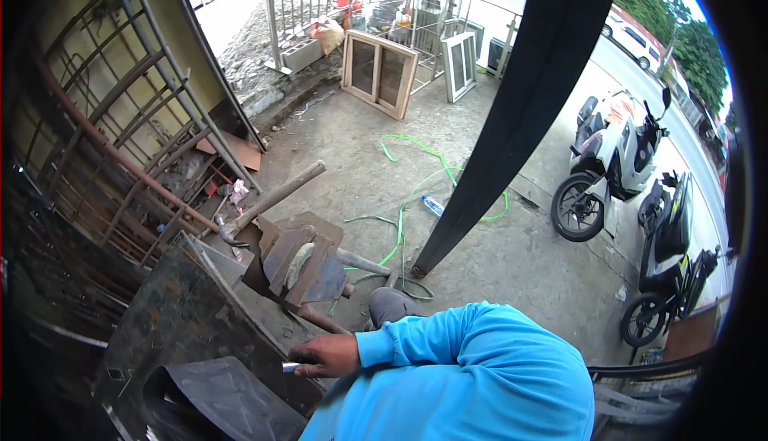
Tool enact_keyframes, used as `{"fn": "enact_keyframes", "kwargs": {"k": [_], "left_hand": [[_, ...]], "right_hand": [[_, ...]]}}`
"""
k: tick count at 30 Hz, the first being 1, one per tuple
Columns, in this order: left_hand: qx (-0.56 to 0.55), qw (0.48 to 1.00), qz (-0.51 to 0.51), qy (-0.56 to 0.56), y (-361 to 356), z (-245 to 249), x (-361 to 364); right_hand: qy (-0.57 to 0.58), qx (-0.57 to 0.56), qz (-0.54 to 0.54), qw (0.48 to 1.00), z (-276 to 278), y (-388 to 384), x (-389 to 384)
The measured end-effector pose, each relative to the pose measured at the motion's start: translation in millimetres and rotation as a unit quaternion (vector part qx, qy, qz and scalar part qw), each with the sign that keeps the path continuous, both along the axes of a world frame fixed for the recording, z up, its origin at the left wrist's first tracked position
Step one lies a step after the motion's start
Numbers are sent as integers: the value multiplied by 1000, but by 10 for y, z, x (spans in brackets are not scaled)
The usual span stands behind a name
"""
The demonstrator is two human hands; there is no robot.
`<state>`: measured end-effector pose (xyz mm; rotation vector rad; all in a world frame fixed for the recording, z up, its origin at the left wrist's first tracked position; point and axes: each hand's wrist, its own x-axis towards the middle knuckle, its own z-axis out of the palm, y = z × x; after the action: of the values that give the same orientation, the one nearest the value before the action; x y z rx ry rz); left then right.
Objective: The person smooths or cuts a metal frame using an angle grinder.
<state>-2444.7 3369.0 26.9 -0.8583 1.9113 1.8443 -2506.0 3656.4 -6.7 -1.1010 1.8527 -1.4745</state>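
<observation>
My right hand [326, 356], at the end of a blue sleeve, is closed around a short shiny metal piece [290, 367]; most of it is hidden by the fingers. The hand is over the edge of a dark, worn metal workbench [172, 309]. Just beyond the hand stands a rusty bench vise [308, 269], with a bar reaching down toward my wrist. A hammer [276, 197] with a long handle rests beside the vise, its head to the left. My left hand is out of view.
A curled dark rubber-like sheet [232, 397] lies on the bench. A black post [520, 129] rises ahead. Green strap [400, 225] and a plastic bottle [433, 205] lie on the concrete. Metal grilles [120, 121] lean left; window frames [378, 73] stand ahead; motorcycles [612, 173] stand right.
</observation>
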Motion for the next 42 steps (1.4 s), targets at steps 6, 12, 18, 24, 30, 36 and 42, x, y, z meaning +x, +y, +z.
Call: {"fn": "enact_keyframes", "kwargs": {"k": [6, 12, 18, 24, 30, 36, 42], "left_hand": [[-30, 998, 1, -49, -359, 82, 122], [-124, 987, 48, -92, -1136, 624, 937], [-424, 900, 69, 75, -521, 1454, 1213], [-644, 700, -194, 239, -54, 1614, 1052], [-623, 682, -246, 295, -58, 1486, 951], [-647, 664, -232, 296, -157, 1519, 967], [-658, 645, -240, 306, -150, 1457, 918]], "right_hand": [[30, -4, -16, 999, 44, 56, -61], [36, -69, -47, 996, 245, 107, -229], [80, -59, -47, 994, 752, 51, -485], [205, -25, 10, 978, 1159, -110, -551], [222, 9, 24, 975, 1297, -153, -480], [256, 36, 22, 966, 1243, -147, -499], [321, 43, 32, 945, 1239, -200, -451]]}}
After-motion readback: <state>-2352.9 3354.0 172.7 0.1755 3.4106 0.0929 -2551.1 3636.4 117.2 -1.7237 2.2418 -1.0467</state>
